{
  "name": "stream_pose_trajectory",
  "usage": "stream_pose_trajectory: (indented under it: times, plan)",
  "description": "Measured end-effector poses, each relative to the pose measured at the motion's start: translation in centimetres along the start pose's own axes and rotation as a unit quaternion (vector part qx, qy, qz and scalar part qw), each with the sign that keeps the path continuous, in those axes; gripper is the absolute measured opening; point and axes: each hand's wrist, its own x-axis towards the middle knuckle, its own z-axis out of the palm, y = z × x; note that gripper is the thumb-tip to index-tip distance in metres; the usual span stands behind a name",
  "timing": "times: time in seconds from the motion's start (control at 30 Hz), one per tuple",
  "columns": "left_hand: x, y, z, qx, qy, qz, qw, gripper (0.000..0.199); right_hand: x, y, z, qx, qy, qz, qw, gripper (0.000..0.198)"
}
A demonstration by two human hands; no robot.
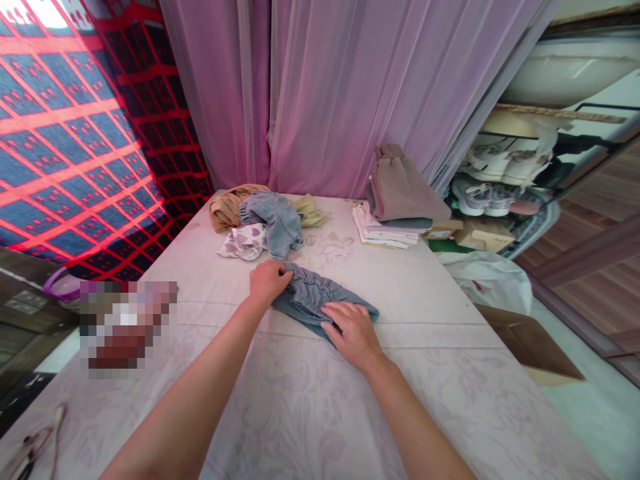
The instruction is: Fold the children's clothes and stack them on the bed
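A pair of folded blue-grey pants (313, 293) with a gathered elastic waistband lies in the middle of the covered table, slanting from upper left to lower right. My left hand (270, 285) is closed on its upper left end, thumb and fingers pinching the cloth. At the near edge of the waistband, my right hand (354, 331) grips the fabric, fingers bent over the top and thumb at the lower side. Behind my left hand is a loose heap of clothes: a light blue denim garment (277, 220), a brown one (227, 208), a heart-print one (245, 241) and a yellow-green one (311, 210).
Folded clothes (387, 230) are stacked at the back right, with grey-brown pants (403, 187) on top. A cable (55, 433) lies at the near left, and a blurred patch covers something beside it. Right of the table are an open cardboard box (530, 340) and shelves holding shoes (483, 199).
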Motion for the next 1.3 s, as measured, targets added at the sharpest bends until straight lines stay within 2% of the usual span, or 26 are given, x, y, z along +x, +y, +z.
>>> stream_pose_trajectory:
  times: [0.17, 0.27, 0.3, 0.37, 0.4, 0.47, 0.53, 0.6, 0.7, 0.93, 1.03, 1.13, 1.2, 1.3]
  plan:
    - [0.1, -0.9, 0.3, -0.013, -0.013, -0.024, 1.0, 0.027, 0.1, -0.1, -0.2, 0.013, 0.006, -0.023, 1.0, 0.024]
    - [-0.8, -1.1, 0.4, -0.015, 0.04, -0.022, 0.999, 0.028, -0.2, -0.3, -0.1, 0.008, -0.01, -0.016, 1.0, 0.023]
    - [-1.1, -0.9, 0.4, -0.018, 0.073, -0.001, 0.997, 0.033, -0.2, -0.4, -0.2, 0.009, -0.008, -0.016, 1.0, 0.023]
    - [-1.7, -0.1, 0.5, -0.025, 0.11, 0.087, 0.99, 0.04, -0.1, -0.5, -0.4, 0.012, 0.009, -0.017, 1.0, 0.024]
    - [-1.9, 0.5, 0.7, -0.023, 0.1, 0.145, 0.984, 0.04, 0.2, -0.6, -0.6, 0.011, 0.023, -0.015, 1.0, 0.027]
    - [-2.3, 1.5, 1.1, -0.003, 0.043, 0.244, 0.969, 0.039, 0.8, -0.5, -0.7, -0.008, 0.044, -0.002, 0.999, 0.033]
    - [-2.6, 2.0, 1.9, 0.025, -0.015, 0.283, 0.959, 0.043, 1.4, -0.2, -0.5, -0.04, 0.028, 0.019, 0.999, 0.041]
    - [-2.9, 2.0, 2.8, 0.038, -0.046, 0.275, 0.96, 0.05, 1.6, 0.3, -0.1, -0.067, -0.027, 0.04, 0.997, 0.048]
    - [-3.1, 1.5, 3.9, 0.027, -0.049, 0.254, 0.966, 0.054, 1.3, 1.2, 0.7, -0.08, -0.087, 0.063, 0.991, 0.052]
    - [-3.2, 1.3, 4.6, 0.017, -0.026, 0.233, 0.972, 0.049, 0.8, 1.6, 0.9, -0.068, -0.075, 0.069, 0.993, 0.05]
    - [-3.3, 1.3, 4.8, 0.009, 0.01, 0.244, 0.97, 0.049, 0.7, 1.5, 1.1, -0.059, -0.043, 0.058, 0.996, 0.048]
    - [-3.8, 1.1, 4.8, 0.004, 0.063, 0.251, 0.966, 0.051, 0.4, 2.0, 1.5, -0.035, 0.043, 0.056, 0.997, 0.044]
    - [-4.2, 0.9, 4.6, 0.002, 0.098, 0.254, 0.962, 0.049, 0.1, 2.8, 1.7, -0.01, 0.133, 0.09, 0.987, 0.042]
    - [-5.3, 0.2, 4.2, -0.004, 0.133, 0.242, 0.961, 0.044, -0.7, 4.6, 1.7, 0.042, 0.25, 0.185, 0.95, 0.046]
